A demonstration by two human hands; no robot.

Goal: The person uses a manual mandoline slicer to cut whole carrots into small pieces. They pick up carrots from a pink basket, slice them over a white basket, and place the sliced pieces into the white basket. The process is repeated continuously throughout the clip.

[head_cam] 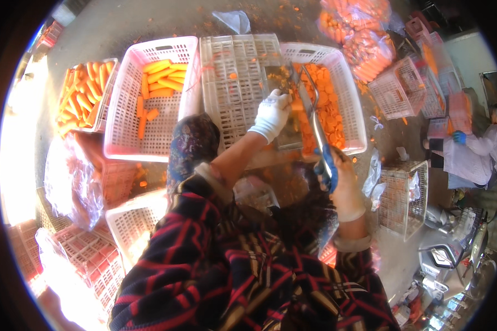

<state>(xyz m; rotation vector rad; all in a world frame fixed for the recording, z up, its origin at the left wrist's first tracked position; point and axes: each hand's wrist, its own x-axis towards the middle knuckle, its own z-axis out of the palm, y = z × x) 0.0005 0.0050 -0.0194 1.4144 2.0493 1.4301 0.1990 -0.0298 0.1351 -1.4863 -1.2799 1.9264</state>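
My left hand [272, 113], in a white glove, is curled over a metal cutting plate [290, 136]. An orange carrot piece [297, 104] shows at its fingertips, beside the blade; the palm side is hidden. My right hand [344, 188], also gloved, grips the blue handle [328, 165] of a long metal lever cutter [312, 116]. The blade slants over the near side of a pink-white plastic crate [353, 111] holding many round carrot slices [329, 107]. Beneath the plate lies an upturned plastic crate [236, 99] with carrot scraps on it.
At left, another crate [126, 99] holds peeled carrots [165, 76], beside a crate of whole carrots [80, 97]. Bagged carrots [366, 49] stand at the far right. A person [474, 151] with a blue glove works near stacked crates. A motorbike [451, 256] is parked lower right.
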